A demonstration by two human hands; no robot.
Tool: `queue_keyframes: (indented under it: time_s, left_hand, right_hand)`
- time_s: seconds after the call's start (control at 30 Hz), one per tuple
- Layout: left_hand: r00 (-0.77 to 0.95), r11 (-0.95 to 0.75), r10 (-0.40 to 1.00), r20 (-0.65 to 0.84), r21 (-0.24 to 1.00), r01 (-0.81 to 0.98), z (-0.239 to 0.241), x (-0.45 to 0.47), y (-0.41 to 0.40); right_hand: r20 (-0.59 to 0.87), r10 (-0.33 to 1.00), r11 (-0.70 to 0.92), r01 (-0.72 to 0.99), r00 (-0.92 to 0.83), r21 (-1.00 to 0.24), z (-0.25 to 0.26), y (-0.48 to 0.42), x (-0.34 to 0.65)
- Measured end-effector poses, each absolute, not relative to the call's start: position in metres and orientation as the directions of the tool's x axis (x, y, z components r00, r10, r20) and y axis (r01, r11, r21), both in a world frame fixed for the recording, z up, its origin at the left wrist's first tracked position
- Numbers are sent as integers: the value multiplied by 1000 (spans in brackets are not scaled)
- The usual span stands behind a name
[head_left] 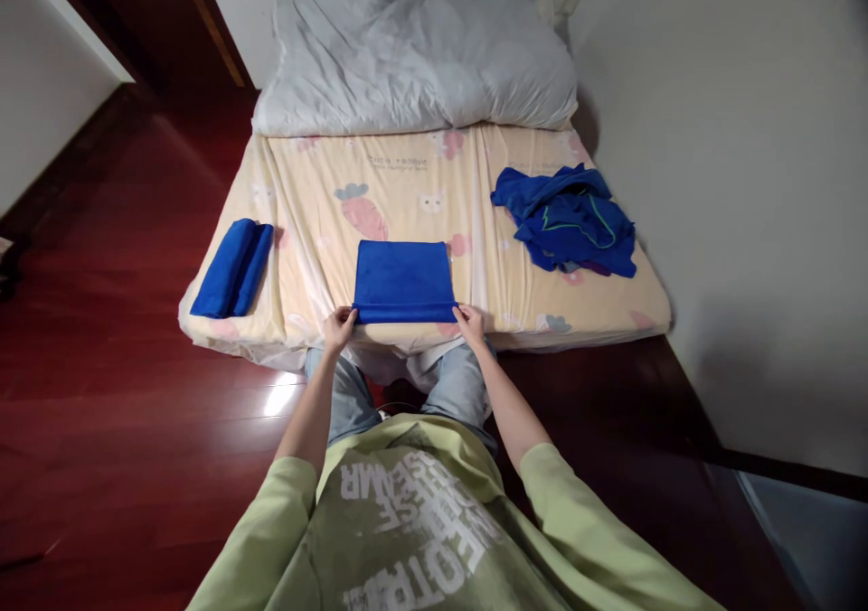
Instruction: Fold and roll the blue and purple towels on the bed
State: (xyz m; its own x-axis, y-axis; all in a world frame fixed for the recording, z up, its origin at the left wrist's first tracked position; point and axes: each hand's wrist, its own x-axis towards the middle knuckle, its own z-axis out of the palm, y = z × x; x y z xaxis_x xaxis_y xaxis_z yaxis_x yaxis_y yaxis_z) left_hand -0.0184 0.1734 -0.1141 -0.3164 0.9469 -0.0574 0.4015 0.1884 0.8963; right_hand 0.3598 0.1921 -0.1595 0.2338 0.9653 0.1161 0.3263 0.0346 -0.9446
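A blue cloth lies as a flat rectangle near the front edge of the bed, its near edge turned over in a narrow strip. At the left end of that strip, my left hand is closed, pinching the corner. My right hand pinches the opposite end in the same way. Off to the left rests a folded blue cloth bundle, made of two thick layers side by side. On the right is a crumpled heap of blue clothes with thin green trim.
The bed has a cream sheet printed with carrots and cat faces. A large grey-white bedding pile covers its head end. A pale wall runs along the right, and dark red floor surrounds the bed's left and front.
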Motion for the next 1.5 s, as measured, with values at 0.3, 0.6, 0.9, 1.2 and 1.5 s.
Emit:
queue_keyframes:
  time_s: [0.3, 0.6, 0.9, 1.2, 1.5]
  left_hand:
    - [-358, 199, 933, -46, 892, 405, -119, -18, 175]
    - [-383, 222, 922, -61, 893, 392, -119, -13, 178]
    - [-340, 115, 937, 79, 849, 515, -116, -16, 177]
    - [-152, -23, 983, 102, 894, 448, -120, -20, 176]
    - [17, -137, 988, 154, 820, 556, -117, -27, 171]
  right_hand:
    - [103, 949, -1, 330, 299, -944, -153, 191, 354]
    - [76, 941, -39, 331, 328, -943, -152, 194, 347]
    - [140, 937, -11, 426, 322, -905, -145, 190, 345]
    - [211, 961, 105, 471, 178, -876, -131, 184, 342]
    - [173, 985, 158, 487, -16, -859, -125, 177, 353]
